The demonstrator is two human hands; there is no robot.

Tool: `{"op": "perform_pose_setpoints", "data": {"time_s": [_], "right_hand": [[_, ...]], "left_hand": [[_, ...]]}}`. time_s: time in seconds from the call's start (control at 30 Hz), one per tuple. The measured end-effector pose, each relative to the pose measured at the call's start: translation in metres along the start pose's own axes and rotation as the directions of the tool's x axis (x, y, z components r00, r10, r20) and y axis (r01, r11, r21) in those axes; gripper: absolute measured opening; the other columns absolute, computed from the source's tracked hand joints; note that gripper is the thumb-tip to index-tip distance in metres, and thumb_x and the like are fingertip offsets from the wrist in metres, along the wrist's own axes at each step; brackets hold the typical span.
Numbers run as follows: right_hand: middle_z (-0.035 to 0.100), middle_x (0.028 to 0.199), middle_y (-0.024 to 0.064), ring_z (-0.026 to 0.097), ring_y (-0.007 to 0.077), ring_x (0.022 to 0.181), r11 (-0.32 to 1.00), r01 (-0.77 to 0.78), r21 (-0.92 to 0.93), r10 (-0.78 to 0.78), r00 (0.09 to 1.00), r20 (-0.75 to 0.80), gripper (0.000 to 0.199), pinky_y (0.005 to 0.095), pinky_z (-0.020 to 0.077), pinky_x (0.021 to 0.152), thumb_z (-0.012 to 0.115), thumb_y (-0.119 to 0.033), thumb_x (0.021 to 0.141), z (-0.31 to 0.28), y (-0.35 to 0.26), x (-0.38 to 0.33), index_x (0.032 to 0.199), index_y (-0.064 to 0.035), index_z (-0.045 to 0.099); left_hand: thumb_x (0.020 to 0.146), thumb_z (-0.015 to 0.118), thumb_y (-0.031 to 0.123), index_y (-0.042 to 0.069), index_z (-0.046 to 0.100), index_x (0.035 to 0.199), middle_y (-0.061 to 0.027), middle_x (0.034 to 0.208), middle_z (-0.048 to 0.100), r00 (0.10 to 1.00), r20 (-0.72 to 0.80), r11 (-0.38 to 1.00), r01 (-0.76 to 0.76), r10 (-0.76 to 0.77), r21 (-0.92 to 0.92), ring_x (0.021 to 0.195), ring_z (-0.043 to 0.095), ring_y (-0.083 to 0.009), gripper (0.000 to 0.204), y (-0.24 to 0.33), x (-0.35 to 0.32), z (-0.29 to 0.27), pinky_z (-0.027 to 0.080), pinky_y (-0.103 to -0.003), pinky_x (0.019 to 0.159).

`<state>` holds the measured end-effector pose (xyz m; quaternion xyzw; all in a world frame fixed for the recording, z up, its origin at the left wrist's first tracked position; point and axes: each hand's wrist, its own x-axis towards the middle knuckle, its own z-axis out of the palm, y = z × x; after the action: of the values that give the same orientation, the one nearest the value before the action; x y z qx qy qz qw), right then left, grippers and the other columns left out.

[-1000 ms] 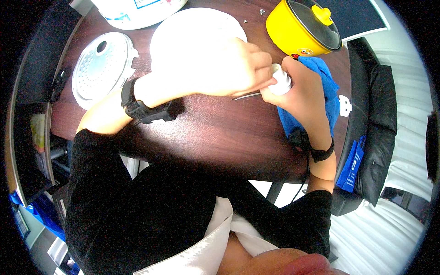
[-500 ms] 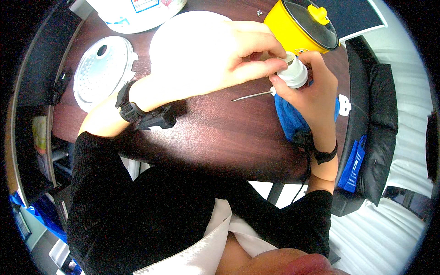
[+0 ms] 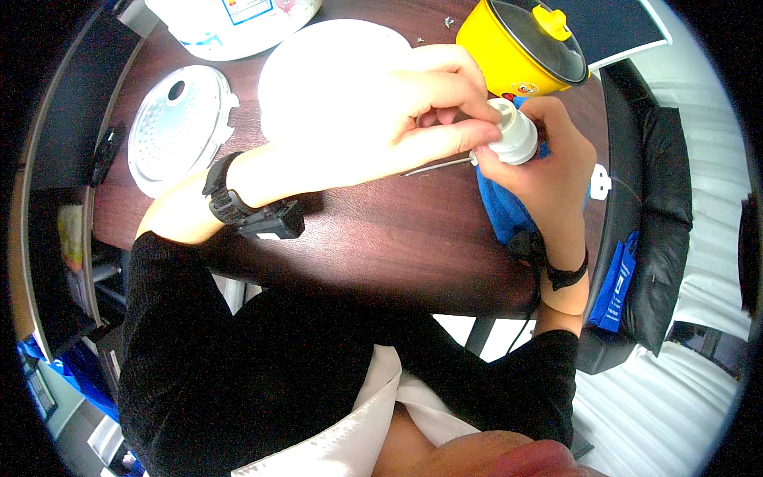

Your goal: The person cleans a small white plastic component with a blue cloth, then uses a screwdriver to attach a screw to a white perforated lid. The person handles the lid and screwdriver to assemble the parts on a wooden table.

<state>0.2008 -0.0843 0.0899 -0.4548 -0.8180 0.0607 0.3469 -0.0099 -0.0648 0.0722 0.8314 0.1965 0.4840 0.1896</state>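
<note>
White round part: We see this white round part (image 3: 521,145) held up above the right side of the counter (image 3: 373,230), in front of the body, maybe so the eyes can look down at it. Its top looks hollow.
Right hand: The right hand (image 3: 559,163) is wrapped around the far side of the part and grasps it. We think this is the hand that keeps it steady.
Left hand: The left hand (image 3: 441,99) pinches the rim with thumb and fingers. We think it pinches because the edge is small. We cannot tell if its fingertips go inside.
Metal rod: A thin metal rod (image 3: 441,166) pokes out to the left, below the white part. We cannot see what its other end rests on.
Blue cloth: The blue cloth (image 3: 499,211) lies under the right hand, perhaps as a soft place to put things down.
Lid with holes: A pale round lid (image 3: 179,131) lies flat on the left, maybe to be out of the way.
Big white round thing: It sits behind the left hand (image 3: 306,87), too bright for us to see well.
Yellow pot: The yellow pot (image 3: 509,52) stands near the back with its dark lid on, just past the hands.
Little bits: Some tiny shiny bits (image 3: 449,22) lie beside the pot, perhaps kept there so they don't get lost.
</note>
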Motion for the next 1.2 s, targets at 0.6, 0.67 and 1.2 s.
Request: {"op": "perform_pose_setpoints", "data": {"time_s": [0.6, 0.67, 1.2], "right_hand": [[0.057, 0.068, 0.0044, 0.055, 0.0119, 0.058, 0.999, -0.026, 0.048, 0.025, 1.0, 0.018, 0.045, 0.0258, 0.0435, 0.052, 0.087, -0.025, 0.061, 0.0, 0.013, 0.002, 0.086, -0.0057, 0.055], [0.057, 0.068, 0.0039, 0.053, 0.0109, 0.057, 0.998, -0.055, 0.029, 0.054, 0.998, 0.041, 0.047, 0.0255, 0.0422, 0.051, 0.088, -0.027, 0.061, 0.0, 0.014, 0.002, 0.087, -0.0051, 0.055], [0.066, 0.078, 0.0055, 0.058, 0.006, 0.06, 0.968, -0.186, 0.171, 0.156, 0.972, 0.176, 0.043, 0.0191, 0.0449, 0.052, 0.084, -0.015, 0.07, 0.006, 0.026, 0.007, 0.098, -0.0019, 0.055]], "left_hand": [[0.082, 0.073, 0.015, 0.006, 0.068, 0.099, -0.0023, 0.08, 0.058, 0.987, 0.078, 0.99, 0.14, -0.138, -0.027, 0.065, 0.053, -0.0099, 0.02, -0.008, 0.003, 0.002, 0.042, -0.024, 0.056], [0.083, 0.072, 0.016, 0.006, 0.068, 0.096, -0.0024, 0.076, 0.058, 0.957, 0.109, 0.955, 0.281, -0.27, -0.098, 0.065, 0.054, -0.0101, 0.017, -0.01, 0.003, 0.004, 0.043, -0.023, 0.056], [0.08, 0.069, 0.041, 0.001, 0.062, 0.11, -0.0184, 0.088, 0.067, 0.728, 0.124, 0.549, 0.381, -0.674, 0.744, 0.084, 0.067, -0.0332, 0.051, -0.043, 0.007, -0.048, 0.052, -0.042, 0.073]]}}
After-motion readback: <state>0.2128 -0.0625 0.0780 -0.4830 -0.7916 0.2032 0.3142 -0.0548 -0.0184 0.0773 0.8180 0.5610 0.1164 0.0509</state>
